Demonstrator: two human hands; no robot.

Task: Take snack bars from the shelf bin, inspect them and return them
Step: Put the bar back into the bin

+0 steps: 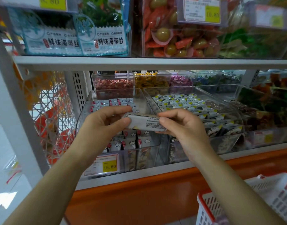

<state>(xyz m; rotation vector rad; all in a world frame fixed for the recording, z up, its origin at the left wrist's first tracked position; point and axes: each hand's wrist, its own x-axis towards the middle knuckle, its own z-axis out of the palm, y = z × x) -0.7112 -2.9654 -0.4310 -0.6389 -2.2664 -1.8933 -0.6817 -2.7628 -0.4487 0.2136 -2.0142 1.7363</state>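
**A:** On the head view, where is the snack bar?

**B:** In the air, held level just over the clear bin on the lower shelf. The left hand pinches its left end, thumb in front and fingers behind. The right hand pinches the right end between thumb and fingers. Both are clamped on the bar.

**A:** So this looks like the inspecting step. How do you do it well?

**B:** I'd hold it by the ends only, as here, so the printed panel in the middle is uncovered. Then I'd roll it between the fingertips to check the other face and the seams. Light pressure, because that wrapper probably crumples. I'd also hold it over its own bin, not the neighbouring bin with the yellow-marked packets, so it goes back in the right place.

**A:** And how does it look?

**B:** A small oblong pack in a pale, slightly wrinkled wrapper. Fine dark print faces the camera, too small to read, and a dark jagged edge runs along the top. Other bars lie in the bin beneath it, with red dots and white clouds.
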